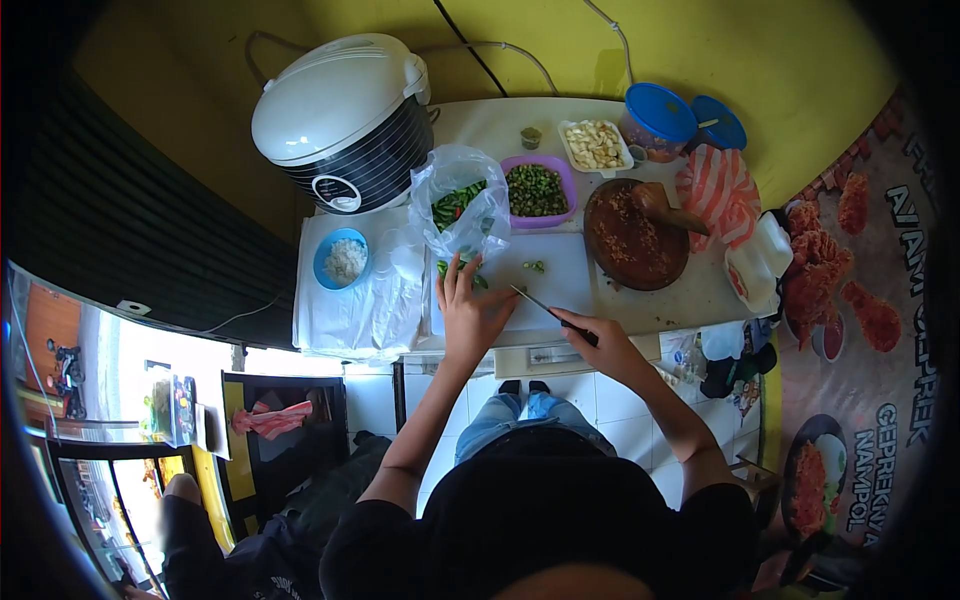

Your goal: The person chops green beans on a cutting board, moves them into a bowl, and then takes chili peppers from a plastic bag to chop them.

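Observation:
My right hand (600, 345) is closed around the dark handle of a knife (540, 303), its blade pointing left over a white cutting board (560, 262). My left hand (474, 315) rests on the board, some fingers spread and its thumb side pinching what looks like a green chili, mostly hidden, beside the knife tip. A few cut green pieces (534, 266) lie on the board above the blade. More green chilies (442, 268) lie by my left fingertips. Just behind stands an open plastic bag (470, 222) with green chilies and a bit of red inside.
A purple tub (572, 190) of chopped green pieces, a white tray (570, 160) of pale cloves and a blue-lidded container (660, 112) stand behind. A stone mortar (630, 262) with a pestle (665, 207) is at right. A rice cooker (345, 110) and blue bowl (322, 265) stand left.

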Available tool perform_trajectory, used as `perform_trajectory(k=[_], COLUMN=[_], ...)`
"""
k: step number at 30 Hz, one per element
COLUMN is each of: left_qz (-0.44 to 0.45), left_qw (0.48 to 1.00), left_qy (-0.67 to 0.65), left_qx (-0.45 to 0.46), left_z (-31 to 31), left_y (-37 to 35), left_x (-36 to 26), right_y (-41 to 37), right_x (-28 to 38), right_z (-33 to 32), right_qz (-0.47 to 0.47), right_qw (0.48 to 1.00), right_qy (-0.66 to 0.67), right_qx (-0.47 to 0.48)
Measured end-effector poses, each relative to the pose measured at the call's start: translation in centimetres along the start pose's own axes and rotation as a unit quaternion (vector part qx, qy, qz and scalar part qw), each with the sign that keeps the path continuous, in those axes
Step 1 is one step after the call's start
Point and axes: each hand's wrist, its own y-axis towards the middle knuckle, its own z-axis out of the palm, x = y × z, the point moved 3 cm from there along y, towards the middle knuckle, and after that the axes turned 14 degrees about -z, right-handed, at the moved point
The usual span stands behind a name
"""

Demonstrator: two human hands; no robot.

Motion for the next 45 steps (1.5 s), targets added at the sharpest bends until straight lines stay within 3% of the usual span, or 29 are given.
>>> perform_trajectory(k=[12,27,36,42,45], left_qz=[-0.016,-0.022,-0.026,-0.039,-0.039], left_qw=[0.999,0.999,0.999,0.999,0.999], left_qy=[-0.025,-0.034,-0.034,-0.025,-0.020], left_qx=[-0.013,-0.005,-0.006,-0.002,-0.007], left_z=[0.3,0.4,0.4,0.1,0.1], left_y=[-0.3,-0.2,-0.3,-0.3,-0.4], left_x=[0.3,0.3,0.4,-0.2,0.0], right_y=[-0.3,0.6,1.6,2.0,1.4], right_x=[0.0,-0.3,-1.4,-1.9,-2.0], right_z=[0.5,0.6,1.0,0.8,0.9], right_qz=[-0.022,0.057,-0.001,0.040,0.010], right_qw=[0.996,0.998,1.000,0.998,1.000], right_qy=[-0.086,-0.021,-0.011,0.024,0.019], right_qx=[0.003,0.028,0.008,0.032,0.016])
